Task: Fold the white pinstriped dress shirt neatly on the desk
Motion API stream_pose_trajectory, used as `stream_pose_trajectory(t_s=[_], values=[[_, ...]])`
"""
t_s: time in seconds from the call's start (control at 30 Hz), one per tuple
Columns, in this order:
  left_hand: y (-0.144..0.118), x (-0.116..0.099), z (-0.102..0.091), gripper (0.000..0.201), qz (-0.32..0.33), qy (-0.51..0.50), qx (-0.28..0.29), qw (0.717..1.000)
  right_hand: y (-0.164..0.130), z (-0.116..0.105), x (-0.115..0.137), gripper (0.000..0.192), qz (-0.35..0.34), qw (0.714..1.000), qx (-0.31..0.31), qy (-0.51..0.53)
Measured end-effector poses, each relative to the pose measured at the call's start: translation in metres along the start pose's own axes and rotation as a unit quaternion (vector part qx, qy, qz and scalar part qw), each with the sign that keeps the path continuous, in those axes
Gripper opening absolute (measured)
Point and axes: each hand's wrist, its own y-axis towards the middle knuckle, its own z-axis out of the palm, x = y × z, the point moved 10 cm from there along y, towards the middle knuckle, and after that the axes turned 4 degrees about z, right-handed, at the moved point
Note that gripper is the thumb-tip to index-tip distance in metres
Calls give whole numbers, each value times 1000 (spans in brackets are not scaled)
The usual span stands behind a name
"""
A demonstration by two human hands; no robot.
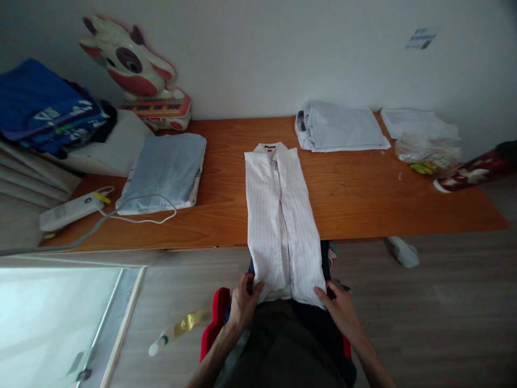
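Note:
A white striped shirt [266, 215] lies lengthwise across the wooden table [218, 178], its collar toward the wall and its sleeves out of sight. The lower part hangs past the table's front edge onto my lap. My left hand [244, 298] pinches the hem's left corner between thumb and fingers. At the hem's right corner, my right hand [340, 307] grips the cloth the same way. Between the hands the hem lies roughly straight, and the button front runs down the middle.
Folded light-blue clothes [165, 167] and a power strip [72, 210] with a looping cable lie at left, near a cow-shaped toy keyboard [157, 110]. Folded pale cloth [339, 126], a plastic bag [428, 148] and a dark red flask [476, 170] stand right. A bottle [177, 330] lies on the floor.

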Motion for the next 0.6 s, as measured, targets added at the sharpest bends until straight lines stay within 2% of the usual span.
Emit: stream_pose_trajectory(t_s=[0.17,0.33,0.4,0.5,0.6], values=[[-7,-11,-1,32,16,-81,45,996,-7,-6,2,43,2,999,23,32],[-11,-5,4,29,5,-122,69,990,-9,-3,-5,40,12,998,49,42],[-11,4,5,35,-12,-111,49,993,-8,-1,-12,39,7,998,30,60],[-13,16,1,42,-13,-73,-8,997,-7,-4,-26,50,-33,997,-31,67],[-18,11,-8,30,59,-42,-37,997,-8,-13,-28,47,-141,987,-75,-7]])
